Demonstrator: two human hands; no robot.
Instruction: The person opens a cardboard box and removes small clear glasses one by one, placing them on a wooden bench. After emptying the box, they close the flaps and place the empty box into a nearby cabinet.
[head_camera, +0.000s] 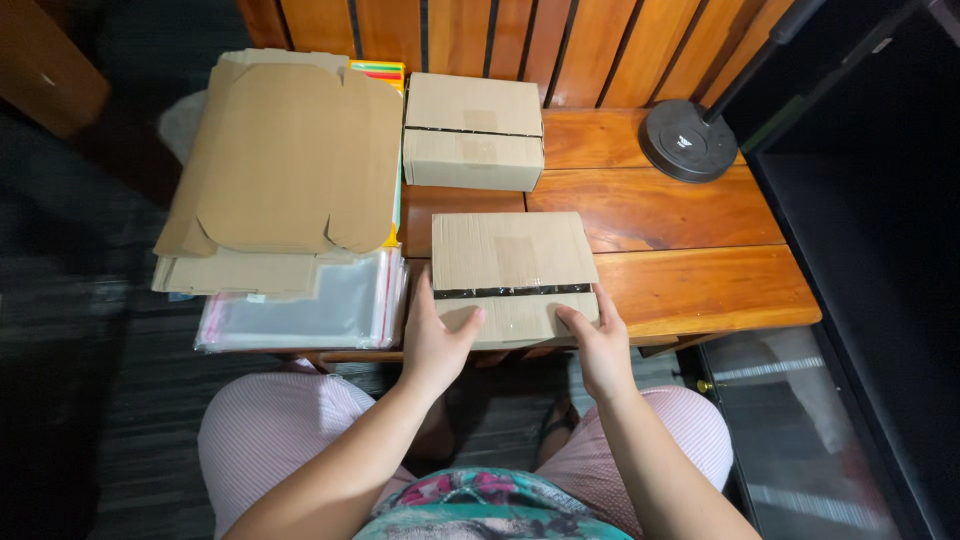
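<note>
A closed cardboard box (510, 255) lies at the near edge of a wooden table (690, 250), with a dark tape strip across its lid. My left hand (437, 343) grips its near left corner, thumb on top. My right hand (598, 345) holds the near right corner, thumb also on the lid. A second closed cardboard box (473, 130) of the same kind sits farther back, apart from the first.
A stack of flat unfolded cardboard blanks (290, 160) lies at the left, over clear plastic bags (310, 315). A round black stand base (688, 140) with a pole sits at the back right. A wooden slatted wall (520, 35) rises behind the table.
</note>
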